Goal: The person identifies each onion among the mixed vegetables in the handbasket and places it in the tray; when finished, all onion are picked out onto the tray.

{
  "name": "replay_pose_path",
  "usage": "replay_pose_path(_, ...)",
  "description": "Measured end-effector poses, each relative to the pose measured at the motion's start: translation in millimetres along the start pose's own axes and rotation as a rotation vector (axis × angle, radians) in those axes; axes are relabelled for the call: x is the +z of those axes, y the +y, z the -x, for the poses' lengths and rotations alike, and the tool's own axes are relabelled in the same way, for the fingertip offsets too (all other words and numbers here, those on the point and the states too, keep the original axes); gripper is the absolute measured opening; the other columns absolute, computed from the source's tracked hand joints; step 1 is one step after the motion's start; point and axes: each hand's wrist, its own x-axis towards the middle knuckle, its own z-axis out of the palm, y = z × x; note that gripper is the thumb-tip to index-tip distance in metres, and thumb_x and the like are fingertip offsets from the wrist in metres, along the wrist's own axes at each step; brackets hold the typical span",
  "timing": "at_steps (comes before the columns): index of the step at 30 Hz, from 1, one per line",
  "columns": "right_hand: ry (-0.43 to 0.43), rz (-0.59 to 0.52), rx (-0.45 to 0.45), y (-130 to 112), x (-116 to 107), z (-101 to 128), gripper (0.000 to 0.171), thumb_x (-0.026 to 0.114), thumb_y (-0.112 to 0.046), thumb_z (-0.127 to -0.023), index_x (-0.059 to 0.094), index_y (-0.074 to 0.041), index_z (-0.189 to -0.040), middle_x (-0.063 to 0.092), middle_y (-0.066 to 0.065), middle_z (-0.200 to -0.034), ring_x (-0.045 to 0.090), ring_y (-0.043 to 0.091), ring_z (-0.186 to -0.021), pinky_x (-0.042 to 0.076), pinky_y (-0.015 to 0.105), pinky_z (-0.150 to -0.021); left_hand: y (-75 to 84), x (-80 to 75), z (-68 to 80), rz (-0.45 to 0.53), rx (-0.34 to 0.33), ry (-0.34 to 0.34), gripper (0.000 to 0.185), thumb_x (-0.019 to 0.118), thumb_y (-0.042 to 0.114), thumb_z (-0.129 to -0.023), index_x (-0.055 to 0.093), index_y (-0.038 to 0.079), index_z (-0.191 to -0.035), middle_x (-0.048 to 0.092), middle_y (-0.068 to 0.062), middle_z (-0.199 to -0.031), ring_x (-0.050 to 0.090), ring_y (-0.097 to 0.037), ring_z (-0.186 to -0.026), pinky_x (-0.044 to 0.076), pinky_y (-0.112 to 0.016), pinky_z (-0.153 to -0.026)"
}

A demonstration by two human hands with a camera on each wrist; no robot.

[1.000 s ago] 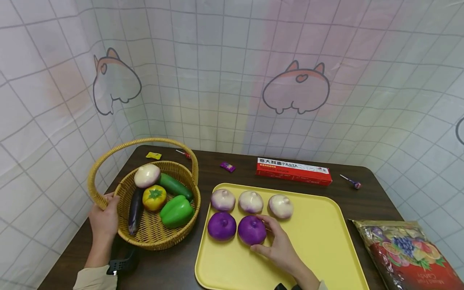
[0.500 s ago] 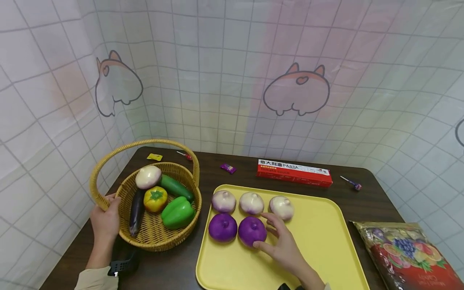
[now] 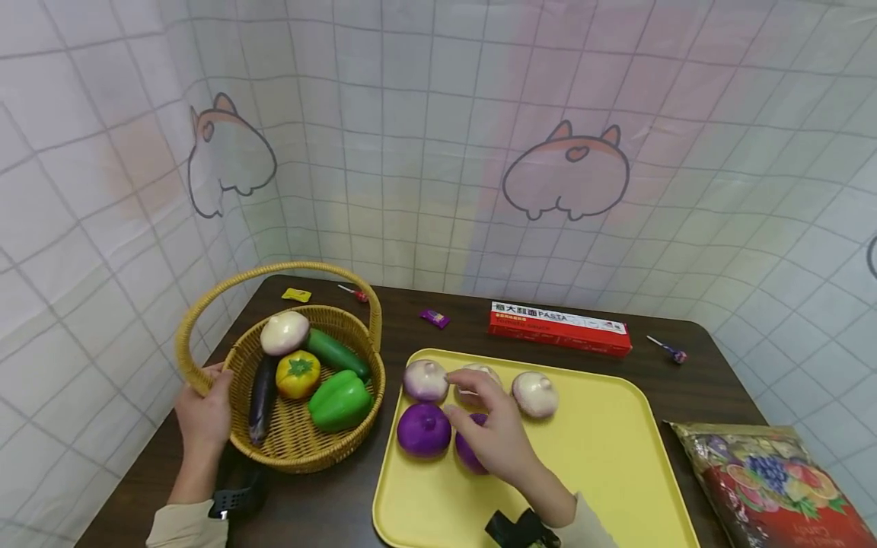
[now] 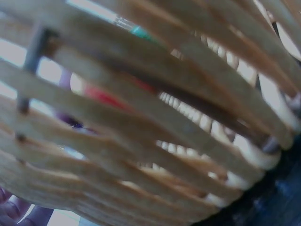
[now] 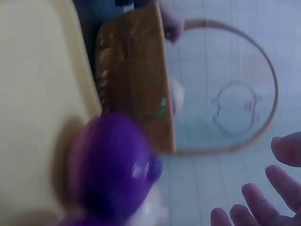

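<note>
My left hand [image 3: 202,415] grips the left rim of a wicker basket [image 3: 301,449], whose weave [image 4: 141,117] fills the left wrist view. In the basket lie a white onion [image 3: 284,332], a cucumber [image 3: 334,353], a yellow pepper [image 3: 298,374], a green pepper [image 3: 340,401] and an eggplant [image 3: 262,397]. My right hand [image 3: 486,426] hovers with fingers [image 5: 256,207] spread above the yellow tray [image 3: 603,457], holding nothing. It partly covers one purple onion [image 3: 466,453] and a pale onion [image 3: 479,371]. Another purple onion [image 3: 424,429] and two pale onions [image 3: 425,380] [image 3: 535,394] lie uncovered.
A red pasta box [image 3: 558,329] lies behind the tray. A fruit-print snack bag [image 3: 767,479] sits at the right table edge. Small sweets [image 3: 435,318], a lollipop [image 3: 668,350] and a yellow packet [image 3: 296,294] are scattered at the back. Tiled curtains close the table in.
My right hand has lifted off the right purple onion and moved up and left over the tray, fingers spreading. The left hand stays on the basket rim.
</note>
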Motion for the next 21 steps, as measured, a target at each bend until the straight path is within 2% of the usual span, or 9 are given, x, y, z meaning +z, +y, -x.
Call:
replay_pose_path(4, -0.115, -0.023, -0.05, -15.5, 33.3, -21.9, 0.034, 0.069, -0.001, -0.087, 0.061, -0.004, -0.12, 0.06, 0.01, -0.124, 0.056, 0.027, -0.115, 0.05, 0.041, -0.092, -0.4, 0.0, 0.5, -0.001, 0.021, 0.013, 0.031, 0.055, 0.022, -0.096, 0.055, -0.005, -0.081, 0.064, -0.022, -0.116, 0.051, 0.003, -0.078, 0.038, -0.016, -0.065)
replay_pose_path(6, -0.182, -0.002, -0.054, -15.5, 50.7, -32.0, 0.034, 0.07, -0.01, -0.089, 0.061, -0.011, -0.122, 0.059, 0.002, -0.126, 0.055, 0.02, -0.115, 0.049, 0.033, -0.093, 0.9, -1.3, 0.7, -0.004, 0.025, 0.018, 0.03, 0.055, 0.021, -0.095, 0.055, -0.004, -0.08, 0.064, -0.022, -0.116, 0.05, 0.002, -0.077, 0.038, -0.017, -0.065)
replay_pose_path(11, -0.279, 0.099, -0.041, -23.2, 88.6, -58.6, 0.036, 0.069, -0.018, -0.089, 0.06, -0.016, -0.124, 0.055, -0.002, -0.129, 0.054, 0.01, -0.11, 0.048, 0.027, -0.089, 2.1, -1.1, 1.0, -0.007, 0.022, 0.018, 0.032, 0.055, 0.022, -0.096, 0.054, -0.005, -0.079, 0.064, -0.021, -0.115, 0.05, 0.002, -0.077, 0.037, -0.017, -0.066)
replay_pose_path(14, -0.3, 0.131, 0.002, -22.0, 108.0, -74.4, 0.04, 0.069, -0.019, -0.09, 0.058, -0.014, -0.127, 0.052, 0.001, -0.132, 0.054, 0.011, -0.114, 0.049, 0.023, -0.088, 2.2, -1.0, 0.5, -0.008, 0.026, 0.007, 0.033, 0.055, 0.023, -0.096, 0.053, -0.005, -0.078, 0.064, -0.021, -0.116, 0.05, 0.001, -0.077, 0.038, -0.017, -0.064)
replay_pose_path(18, -0.327, 0.133, 0.13, -14.2, 130.3, -96.5, 0.048, 0.069, -0.021, -0.09, 0.053, -0.01, -0.134, 0.05, 0.006, -0.134, 0.055, 0.019, -0.115, 0.048, 0.021, -0.088, 1.1, -1.3, 0.1, -0.015, 0.026, 0.0, 0.032, 0.054, 0.022, -0.096, 0.053, -0.004, -0.077, 0.064, -0.022, -0.116, 0.049, 0.0, -0.076, 0.037, -0.017, -0.061)
replay_pose_path(21, -0.306, 0.12, 0.233, -2.7, 143.7, -113.8, 0.052, 0.069, -0.024, -0.09, 0.052, -0.008, -0.135, 0.051, 0.01, -0.134, 0.056, 0.025, -0.113, 0.048, 0.024, -0.087, 1.0, -0.9, 0.4, -0.015, 0.03, 0.006, 0.031, 0.054, 0.021, -0.095, 0.053, -0.004, -0.077, 0.064, -0.021, -0.115, 0.049, 0.001, -0.076, 0.037, -0.017, -0.062)
